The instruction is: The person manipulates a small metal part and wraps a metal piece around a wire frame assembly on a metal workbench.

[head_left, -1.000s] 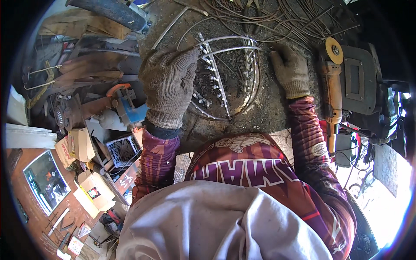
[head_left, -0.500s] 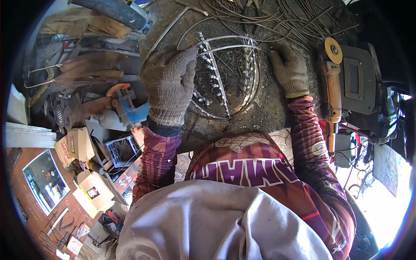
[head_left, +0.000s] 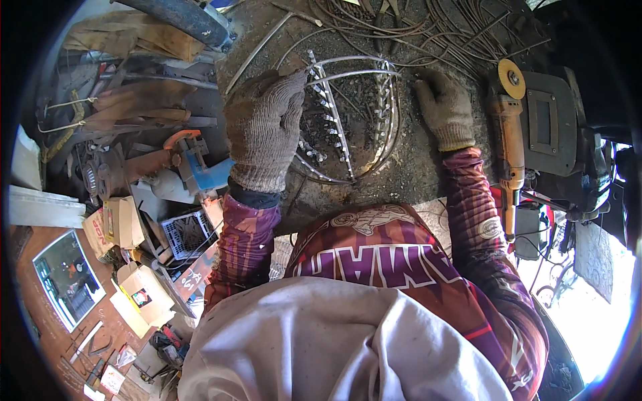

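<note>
A round metal frame (head_left: 345,148) of bent rod, with two straight bars carrying rows of small shiny metal pieces, stands on the dark, gritty worktop (head_left: 428,174). My left hand (head_left: 264,130), in a knitted work glove, is closed on the frame's upper left, where the curved rods meet its fingertips. Just right of the frame, my right hand (head_left: 443,110) wears a matching glove and lies on the worktop. Its thumb stands apart from the fingers, and it holds nothing.
An orange angle grinder (head_left: 511,144) lies right of my right hand, beside a dark welding mask (head_left: 552,123). Coiled wire rods (head_left: 455,30) and pliers (head_left: 386,27) fill the far side. At the left are a blue power tool (head_left: 204,170), a plastic crate (head_left: 188,235) and cardboard boxes (head_left: 120,224).
My left hand has shifted very slightly to the right, still at the frame. My right hand has hardly moved.
</note>
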`<move>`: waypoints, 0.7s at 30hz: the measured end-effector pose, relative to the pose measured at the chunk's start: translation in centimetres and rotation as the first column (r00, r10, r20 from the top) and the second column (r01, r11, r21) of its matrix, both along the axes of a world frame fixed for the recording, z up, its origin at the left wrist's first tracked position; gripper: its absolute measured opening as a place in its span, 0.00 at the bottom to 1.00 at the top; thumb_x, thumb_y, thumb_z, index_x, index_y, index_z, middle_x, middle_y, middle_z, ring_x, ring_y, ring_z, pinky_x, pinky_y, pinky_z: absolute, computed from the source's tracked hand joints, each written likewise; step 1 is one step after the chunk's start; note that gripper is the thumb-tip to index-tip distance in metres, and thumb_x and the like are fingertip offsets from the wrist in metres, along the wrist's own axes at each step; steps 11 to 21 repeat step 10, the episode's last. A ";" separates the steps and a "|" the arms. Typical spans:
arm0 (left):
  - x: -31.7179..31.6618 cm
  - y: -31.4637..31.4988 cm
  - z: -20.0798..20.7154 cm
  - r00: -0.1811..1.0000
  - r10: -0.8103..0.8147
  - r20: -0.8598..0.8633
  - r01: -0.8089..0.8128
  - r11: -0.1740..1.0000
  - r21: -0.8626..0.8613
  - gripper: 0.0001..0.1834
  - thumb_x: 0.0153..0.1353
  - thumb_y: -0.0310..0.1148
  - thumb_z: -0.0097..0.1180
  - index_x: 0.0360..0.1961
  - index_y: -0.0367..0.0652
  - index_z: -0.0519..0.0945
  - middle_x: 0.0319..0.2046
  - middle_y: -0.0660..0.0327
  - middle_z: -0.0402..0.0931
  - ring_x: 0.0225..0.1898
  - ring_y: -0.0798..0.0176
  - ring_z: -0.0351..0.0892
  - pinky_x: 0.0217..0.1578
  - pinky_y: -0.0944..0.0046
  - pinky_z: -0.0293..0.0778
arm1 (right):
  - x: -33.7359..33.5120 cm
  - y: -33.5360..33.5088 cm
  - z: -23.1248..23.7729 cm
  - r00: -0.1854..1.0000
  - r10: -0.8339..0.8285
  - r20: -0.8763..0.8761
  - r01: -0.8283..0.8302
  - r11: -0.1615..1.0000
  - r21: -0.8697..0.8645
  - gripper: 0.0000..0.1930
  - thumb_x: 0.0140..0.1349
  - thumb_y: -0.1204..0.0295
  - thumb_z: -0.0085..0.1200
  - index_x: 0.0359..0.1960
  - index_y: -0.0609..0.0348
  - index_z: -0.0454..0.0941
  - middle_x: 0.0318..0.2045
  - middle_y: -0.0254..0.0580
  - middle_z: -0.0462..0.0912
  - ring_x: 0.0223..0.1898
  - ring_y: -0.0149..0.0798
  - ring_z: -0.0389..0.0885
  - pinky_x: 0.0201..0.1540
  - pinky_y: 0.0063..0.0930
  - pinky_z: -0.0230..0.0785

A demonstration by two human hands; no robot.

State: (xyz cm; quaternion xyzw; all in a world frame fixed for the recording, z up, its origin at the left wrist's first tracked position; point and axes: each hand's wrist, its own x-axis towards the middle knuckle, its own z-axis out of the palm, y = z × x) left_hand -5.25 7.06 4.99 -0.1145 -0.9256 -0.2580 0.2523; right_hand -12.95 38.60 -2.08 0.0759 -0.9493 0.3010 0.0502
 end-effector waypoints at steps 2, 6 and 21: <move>0.0 0.1 0.1 1.000 0.007 0.023 -0.008 1.000 0.029 0.13 0.64 0.27 0.69 0.50 0.46 0.88 0.47 0.55 0.89 0.49 0.50 0.88 0.52 0.54 0.82 | 0.1 -0.1 0.3 1.000 -0.008 0.015 0.008 1.000 -0.010 0.18 0.69 0.58 0.59 0.55 0.51 0.87 0.49 0.54 0.89 0.54 0.58 0.86 0.58 0.47 0.77; 0.0 0.1 0.0 1.000 0.013 -0.016 -0.013 1.000 -0.025 0.14 0.63 0.27 0.70 0.50 0.46 0.88 0.48 0.55 0.88 0.51 0.50 0.87 0.53 0.53 0.81 | 0.3 -0.3 0.8 0.998 -0.025 0.060 0.024 1.000 0.011 0.18 0.69 0.58 0.59 0.55 0.52 0.87 0.50 0.54 0.89 0.54 0.58 0.86 0.59 0.47 0.77; 0.2 0.4 0.2 0.999 0.022 0.038 -0.023 0.999 0.032 0.16 0.63 0.27 0.70 0.53 0.46 0.88 0.49 0.54 0.88 0.52 0.50 0.87 0.55 0.52 0.81 | 0.2 -0.2 0.9 0.998 0.000 0.058 0.000 1.000 -0.013 0.19 0.69 0.58 0.59 0.56 0.52 0.86 0.51 0.56 0.88 0.55 0.58 0.85 0.60 0.47 0.77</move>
